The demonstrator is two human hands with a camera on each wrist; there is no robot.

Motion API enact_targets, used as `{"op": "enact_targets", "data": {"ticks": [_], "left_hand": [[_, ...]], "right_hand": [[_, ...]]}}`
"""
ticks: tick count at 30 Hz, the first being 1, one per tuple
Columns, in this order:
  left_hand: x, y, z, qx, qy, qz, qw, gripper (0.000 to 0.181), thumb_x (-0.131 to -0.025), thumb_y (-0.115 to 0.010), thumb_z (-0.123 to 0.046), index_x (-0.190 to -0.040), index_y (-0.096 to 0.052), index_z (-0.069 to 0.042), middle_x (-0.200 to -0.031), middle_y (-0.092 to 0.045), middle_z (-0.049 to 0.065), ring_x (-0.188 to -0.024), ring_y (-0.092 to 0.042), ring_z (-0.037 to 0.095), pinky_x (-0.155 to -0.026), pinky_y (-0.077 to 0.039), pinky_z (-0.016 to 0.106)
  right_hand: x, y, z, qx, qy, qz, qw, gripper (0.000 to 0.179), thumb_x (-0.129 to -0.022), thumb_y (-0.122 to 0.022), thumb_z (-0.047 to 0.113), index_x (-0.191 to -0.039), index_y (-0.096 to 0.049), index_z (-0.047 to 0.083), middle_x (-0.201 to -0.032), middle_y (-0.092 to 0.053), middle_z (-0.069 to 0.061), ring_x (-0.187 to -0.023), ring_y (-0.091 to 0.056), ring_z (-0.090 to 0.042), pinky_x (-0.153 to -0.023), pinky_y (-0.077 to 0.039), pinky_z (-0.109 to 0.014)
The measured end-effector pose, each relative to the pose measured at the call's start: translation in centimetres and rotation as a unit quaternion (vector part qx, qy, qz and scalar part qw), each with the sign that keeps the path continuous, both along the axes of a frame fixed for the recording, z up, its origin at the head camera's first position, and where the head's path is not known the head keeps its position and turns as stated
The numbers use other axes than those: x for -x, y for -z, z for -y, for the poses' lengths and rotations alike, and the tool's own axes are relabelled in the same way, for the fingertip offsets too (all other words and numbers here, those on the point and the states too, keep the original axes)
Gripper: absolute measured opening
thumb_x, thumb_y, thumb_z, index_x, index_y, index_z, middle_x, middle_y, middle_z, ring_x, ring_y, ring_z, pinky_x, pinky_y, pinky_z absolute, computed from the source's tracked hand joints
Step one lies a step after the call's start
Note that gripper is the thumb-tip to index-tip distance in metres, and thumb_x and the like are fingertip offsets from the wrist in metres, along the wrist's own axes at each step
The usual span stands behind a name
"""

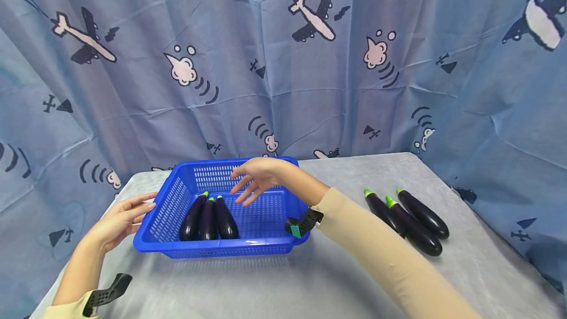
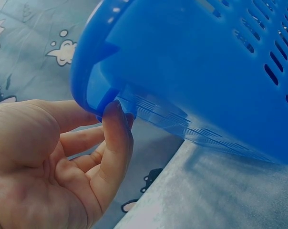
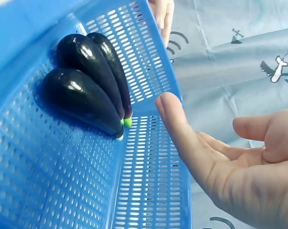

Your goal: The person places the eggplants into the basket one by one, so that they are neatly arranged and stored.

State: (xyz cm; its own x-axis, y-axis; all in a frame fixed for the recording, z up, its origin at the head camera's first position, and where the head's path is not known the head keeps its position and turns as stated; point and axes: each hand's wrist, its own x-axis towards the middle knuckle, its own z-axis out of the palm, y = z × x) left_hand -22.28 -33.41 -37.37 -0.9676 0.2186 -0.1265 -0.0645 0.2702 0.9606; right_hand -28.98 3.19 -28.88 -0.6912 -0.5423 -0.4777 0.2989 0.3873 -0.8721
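A blue plastic basket (image 1: 230, 244) with slotted walls stands on the table. Three dark eggplants (image 1: 207, 220) lie side by side in its left half, green stem ends pointing to the back. My left hand (image 1: 118, 219) is at the basket's left rim; in the left wrist view its fingers (image 2: 116, 143) curl up under the rim and hold it. Over the basket's right half hovers my right hand (image 1: 261, 175), fingers spread and nothing in them. The right wrist view shows that hand (image 3: 244, 167) apart from the eggplants (image 3: 82, 98) in the basket.
Three more eggplants (image 1: 414, 228) lie together on the grey table (image 1: 345, 279) to the right, beyond my right forearm. A blue curtain (image 1: 274, 63) with airplane prints hangs behind the table and along its sides.
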Motion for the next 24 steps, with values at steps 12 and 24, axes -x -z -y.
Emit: {"op": "enact_targets", "data": {"ticks": [12, 24], "left_hand": [[0.1, 0.1, -0.1, -0.003, 0.002, -0.004, 1.0, 0.049, -0.113, -0.053, -0.021, -0.157, -0.044, -0.002, -0.105, -0.07, -0.01, -0.095, -0.073, 0.009, -0.083, -0.063, 0.03], [0.1, 0.1, 0.0, -0.009, 0.004, -0.003, 0.9999, 0.051, -0.112, -0.053, -0.021, -0.157, -0.042, -0.001, -0.106, -0.07, -0.01, -0.096, -0.073, 0.009, -0.084, -0.063, 0.03]], "right_hand": [[-2.0, -0.2, -2.3, 0.023, -0.002, -0.102, 0.9945, 0.046, -0.116, -0.041, 0.026, -0.156, -0.046, 0.002, -0.14, -0.064, -0.026, -0.117, -0.072, -0.042, -0.09, -0.063, -0.047], [-4.2, 0.5, -4.3, 0.057, 0.041, -0.265, 0.9616, 0.041, -0.113, -0.052, 0.021, -0.148, -0.054, 0.002, -0.125, -0.072, -0.023, -0.096, -0.077, -0.036, -0.079, -0.065, -0.039]]}}
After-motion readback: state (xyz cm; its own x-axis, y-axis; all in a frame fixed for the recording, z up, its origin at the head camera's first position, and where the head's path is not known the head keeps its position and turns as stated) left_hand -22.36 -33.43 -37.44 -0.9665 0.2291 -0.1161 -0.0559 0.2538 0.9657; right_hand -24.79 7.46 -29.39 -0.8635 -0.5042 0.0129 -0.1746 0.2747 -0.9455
